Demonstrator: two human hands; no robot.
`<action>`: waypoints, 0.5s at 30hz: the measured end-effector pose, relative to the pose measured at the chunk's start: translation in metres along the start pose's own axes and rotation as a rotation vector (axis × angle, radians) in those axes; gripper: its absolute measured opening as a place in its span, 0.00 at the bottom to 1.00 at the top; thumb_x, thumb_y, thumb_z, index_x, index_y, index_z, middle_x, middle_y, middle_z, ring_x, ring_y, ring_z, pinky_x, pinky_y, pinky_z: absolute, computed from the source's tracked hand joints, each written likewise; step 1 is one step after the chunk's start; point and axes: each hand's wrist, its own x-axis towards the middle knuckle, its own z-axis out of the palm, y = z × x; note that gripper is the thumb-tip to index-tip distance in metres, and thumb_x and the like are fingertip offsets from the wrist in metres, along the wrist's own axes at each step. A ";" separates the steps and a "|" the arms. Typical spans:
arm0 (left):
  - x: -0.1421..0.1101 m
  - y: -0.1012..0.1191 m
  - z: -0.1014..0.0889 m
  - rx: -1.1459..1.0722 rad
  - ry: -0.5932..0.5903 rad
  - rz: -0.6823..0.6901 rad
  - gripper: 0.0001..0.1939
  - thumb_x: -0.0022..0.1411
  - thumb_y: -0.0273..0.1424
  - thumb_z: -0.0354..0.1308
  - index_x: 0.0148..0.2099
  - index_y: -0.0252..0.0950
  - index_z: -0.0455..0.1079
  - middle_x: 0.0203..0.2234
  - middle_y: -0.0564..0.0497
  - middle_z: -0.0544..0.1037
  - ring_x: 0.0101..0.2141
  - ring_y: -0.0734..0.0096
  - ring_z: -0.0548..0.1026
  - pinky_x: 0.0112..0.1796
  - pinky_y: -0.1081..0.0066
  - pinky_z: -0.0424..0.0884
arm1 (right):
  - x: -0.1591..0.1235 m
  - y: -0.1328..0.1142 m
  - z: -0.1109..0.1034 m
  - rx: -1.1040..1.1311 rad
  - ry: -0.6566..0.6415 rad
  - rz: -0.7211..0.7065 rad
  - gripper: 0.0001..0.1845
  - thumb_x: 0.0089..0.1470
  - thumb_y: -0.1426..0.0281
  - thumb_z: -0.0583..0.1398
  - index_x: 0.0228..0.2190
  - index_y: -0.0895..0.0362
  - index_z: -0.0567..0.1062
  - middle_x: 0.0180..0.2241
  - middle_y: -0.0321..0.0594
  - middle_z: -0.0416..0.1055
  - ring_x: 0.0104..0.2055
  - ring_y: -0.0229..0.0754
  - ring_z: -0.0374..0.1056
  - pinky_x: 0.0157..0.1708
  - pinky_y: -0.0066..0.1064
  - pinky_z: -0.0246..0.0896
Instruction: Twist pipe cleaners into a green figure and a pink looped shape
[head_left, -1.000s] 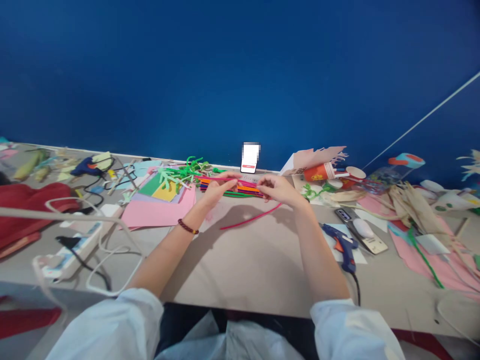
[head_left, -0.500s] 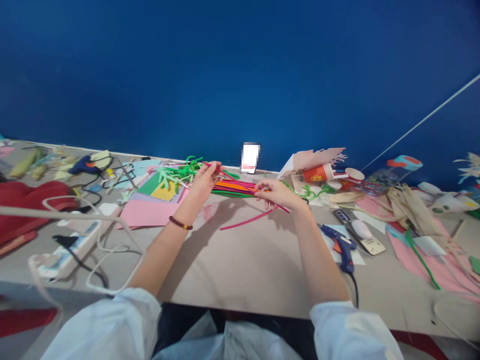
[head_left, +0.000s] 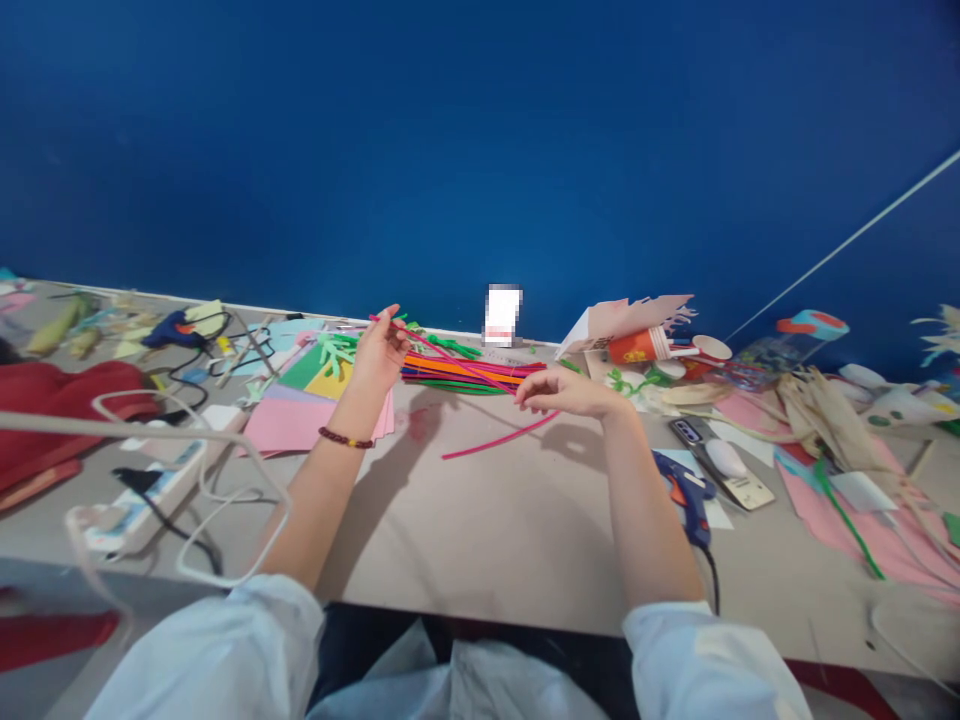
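A pink pipe cleaner (head_left: 457, 358) slants over the bundle, its upper left end pinched in my left hand (head_left: 382, 348), which is raised at the bundle's left end. My right hand (head_left: 559, 390) is curled at the strip's lower right end, with its fingertips closed about it. Beneath the strip lies a bundle of pipe cleaners (head_left: 454, 375) in orange, purple, pink and green, flat along the back of the table. A separate pink pipe cleaner (head_left: 495, 441) rests on the tabletop in front, its right end close under my right hand.
A phone (head_left: 502, 316) with a lit screen leans against the blue wall. Coloured paper sheets (head_left: 289, 425) and green pipe-cleaner pieces (head_left: 337, 352) lie left, beside a power strip (head_left: 146, 505). On the right are a glue gun (head_left: 691, 495), another phone (head_left: 750, 490) and red paper cups (head_left: 637, 346).
My left hand has moved left and up from the bundle, drawing a pink pipe cleaner out with it. The strip has slid leftward at my right hand, which stays near the bundle's right end.
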 end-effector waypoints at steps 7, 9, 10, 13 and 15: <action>-0.013 0.005 0.016 0.209 -0.088 0.032 0.08 0.59 0.32 0.56 0.40 0.33 0.68 0.21 0.54 0.72 0.22 0.78 0.71 0.27 0.76 0.69 | 0.003 -0.006 0.007 0.085 -0.117 -0.039 0.15 0.52 0.68 0.58 0.42 0.58 0.77 0.39 0.41 0.75 0.35 0.36 0.69 0.37 0.27 0.66; -0.017 0.005 0.019 0.300 -0.152 0.013 0.10 0.58 0.30 0.56 0.42 0.32 0.68 0.23 0.51 0.75 0.25 0.75 0.74 0.29 0.74 0.71 | 0.006 -0.010 0.013 0.099 -0.138 -0.062 0.17 0.52 0.67 0.59 0.44 0.57 0.76 0.40 0.41 0.75 0.36 0.36 0.69 0.37 0.27 0.65; -0.019 0.005 0.021 0.340 -0.178 0.008 0.11 0.57 0.29 0.56 0.43 0.32 0.67 0.25 0.50 0.76 0.27 0.73 0.75 0.31 0.73 0.71 | 0.008 -0.011 0.016 0.096 -0.138 -0.070 0.18 0.51 0.66 0.60 0.45 0.57 0.76 0.40 0.41 0.74 0.37 0.37 0.69 0.37 0.27 0.65; -0.027 0.005 0.025 0.460 -0.259 0.014 0.15 0.56 0.28 0.57 0.46 0.33 0.66 0.29 0.47 0.78 0.30 0.71 0.77 0.33 0.72 0.72 | 0.012 -0.017 0.025 0.050 -0.059 -0.074 0.17 0.50 0.63 0.63 0.42 0.57 0.77 0.38 0.40 0.75 0.38 0.38 0.69 0.36 0.26 0.64; -0.034 0.006 0.028 0.572 -0.350 0.016 0.14 0.57 0.30 0.57 0.46 0.34 0.66 0.30 0.47 0.78 0.28 0.73 0.75 0.31 0.73 0.71 | 0.015 -0.020 0.032 0.009 0.022 -0.064 0.15 0.51 0.61 0.62 0.37 0.57 0.77 0.34 0.39 0.74 0.35 0.38 0.69 0.33 0.26 0.63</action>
